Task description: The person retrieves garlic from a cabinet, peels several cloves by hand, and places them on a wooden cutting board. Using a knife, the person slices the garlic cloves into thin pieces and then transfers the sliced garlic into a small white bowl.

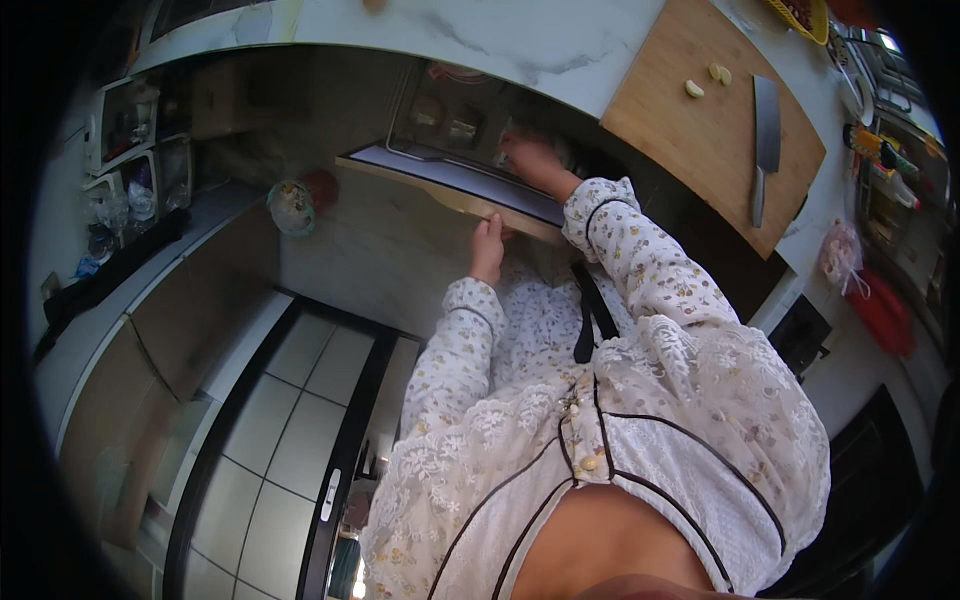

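Note:
A pulled-out drawer (pixel 450 176) lies under the marble-patterned counter. My left hand (pixel 489 247) grips the top edge of its front panel. My right hand (pixel 534 159) reaches inside, by a clear plastic bag or wrap; its fingers are partly hidden, and whether they hold anything cannot be told. Jar-like containers (pixel 465 127) sit dimly in the drawer. On the counter at the right, a wooden cutting board (pixel 675 120) carries peeled garlic cloves (pixel 694 89) and a cleaver (pixel 766 127), lying flat with its handle towards me.
The countertop (pixel 480 37) overhangs the drawer. A yellow basket (pixel 806 19) stands beyond the board. Bags (pixel 840 251) hang at the right. A filled plastic bag (pixel 292 208) is left of the drawer. White shelf bins (pixel 124 124) stand at the far left, above a sliding door (pixel 285 412).

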The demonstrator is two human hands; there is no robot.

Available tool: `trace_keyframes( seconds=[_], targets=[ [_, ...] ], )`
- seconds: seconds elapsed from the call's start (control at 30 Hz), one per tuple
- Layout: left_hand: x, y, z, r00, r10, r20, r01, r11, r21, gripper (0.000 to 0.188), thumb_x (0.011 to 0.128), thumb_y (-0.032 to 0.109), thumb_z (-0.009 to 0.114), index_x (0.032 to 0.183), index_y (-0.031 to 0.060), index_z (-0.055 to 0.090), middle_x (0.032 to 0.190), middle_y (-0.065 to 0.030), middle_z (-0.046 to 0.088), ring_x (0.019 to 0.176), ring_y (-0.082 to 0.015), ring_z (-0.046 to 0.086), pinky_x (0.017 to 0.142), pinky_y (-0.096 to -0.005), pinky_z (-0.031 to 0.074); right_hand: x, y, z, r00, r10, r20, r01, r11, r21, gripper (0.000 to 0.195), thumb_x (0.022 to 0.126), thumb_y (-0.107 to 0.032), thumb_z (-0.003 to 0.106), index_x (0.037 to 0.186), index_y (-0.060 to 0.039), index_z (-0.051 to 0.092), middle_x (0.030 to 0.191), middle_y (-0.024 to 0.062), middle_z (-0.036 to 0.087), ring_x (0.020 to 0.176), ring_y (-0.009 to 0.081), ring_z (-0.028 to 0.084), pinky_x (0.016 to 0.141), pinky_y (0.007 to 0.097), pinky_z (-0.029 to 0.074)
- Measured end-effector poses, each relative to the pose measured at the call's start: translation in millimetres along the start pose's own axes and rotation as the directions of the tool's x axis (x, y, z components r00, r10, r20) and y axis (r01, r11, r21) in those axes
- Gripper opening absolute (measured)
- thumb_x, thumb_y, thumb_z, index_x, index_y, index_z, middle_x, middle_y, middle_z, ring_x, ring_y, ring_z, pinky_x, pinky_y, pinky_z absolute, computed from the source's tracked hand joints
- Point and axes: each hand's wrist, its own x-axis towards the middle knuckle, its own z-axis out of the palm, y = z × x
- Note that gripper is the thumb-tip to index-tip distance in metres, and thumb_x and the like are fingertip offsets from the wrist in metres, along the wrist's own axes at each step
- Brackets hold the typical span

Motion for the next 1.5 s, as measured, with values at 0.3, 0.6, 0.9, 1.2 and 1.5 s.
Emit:
trace_keyframes(
  seconds=[0.3, 0.6, 0.9, 1.2, 1.5],
  targets=[
    [-25.3, 2.2, 0.7, 0.998, -0.062, -0.032, 0.063, 0.997, 0.041, 0.028, 0.103, 0.03, 0.047, 0.104, 0.0064, 0.061, 0.089, -0.0009, 0.064, 0.073, -0.0092, 0.056, 0.068, -0.0265, 0.047, 73.3, 30.3, 69.8, 0.854, -0.013, 0.521, 0.119, 0.978, -0.171, 0.037, 0.075, -0.035, 0.077, 0.091, -0.0014, 0.075, 0.092, 0.0199, 0.072, 0.086, 0.0355, 0.07, 0.076, 0.0427, 0.056],
    [-10.0, 6.0, -5.2, 1.0, -0.025, 0.0, 0.025, 0.995, 0.093, 0.03, 0.103, 0.029, 0.044, 0.108, 0.0041, 0.059, 0.094, -0.0039, 0.063, 0.08, -0.0135, 0.06, 0.071, -0.0296, 0.049, 69.5, -3.7, -4.4, 0.88, 0.363, 0.307, -0.405, 0.91, 0.086, 0.062, 0.079, -0.059, 0.068, 0.091, 0.002, 0.073, 0.094, 0.0235, 0.07, 0.088, 0.0377, 0.068, 0.077, 0.0443, 0.053],
    [30.2, 25.9, 4.1, 0.995, -0.076, 0.068, 0.062, 0.981, 0.185, 0.036, 0.104, 0.033, 0.042, 0.104, 0.0017, 0.061, 0.094, -0.0063, 0.064, 0.08, -0.0166, 0.06, 0.071, -0.0314, 0.049, -69.2, -67.1, -131.6, 0.936, 0.275, -0.222, -0.181, 0.913, 0.365, 0.044, 0.075, -0.042, 0.077, 0.083, -0.0008, 0.067, 0.089, 0.0191, 0.064, 0.09, 0.0372, 0.06, 0.079, 0.0451, 0.047],
    [83.3, 80.6, 49.1, 0.995, -0.069, 0.066, 0.056, 0.982, 0.179, 0.036, 0.103, 0.034, 0.045, 0.104, 0.0019, 0.06, 0.095, -0.008, 0.065, 0.077, -0.0159, 0.061, 0.067, -0.0313, 0.052, -98.1, -3.5, -279.7, 0.608, 0.353, -0.712, -0.056, 0.913, 0.405, 0.032, 0.069, -0.025, 0.085, 0.07, -0.0044, 0.059, 0.07, 0.0081, 0.055, 0.07, 0.0232, 0.053, 0.062, 0.0347, 0.043],
    [76.0, 118.7, 61.0, 0.998, 0.016, -0.054, -0.001, 0.966, 0.257, 0.02, 0.099, 0.019, 0.052, 0.097, 0.0015, 0.063, 0.078, -0.004, 0.064, 0.067, -0.0135, 0.061, 0.06, -0.0271, 0.051, -10.2, 147.9, -343.6, 0.569, 0.172, -0.804, -0.186, 0.979, 0.077, 0.024, 0.073, -0.027, 0.079, 0.078, -0.0089, 0.064, 0.085, 0.0038, 0.062, 0.089, 0.0269, 0.059, 0.072, 0.0401, 0.051]
  ],
)
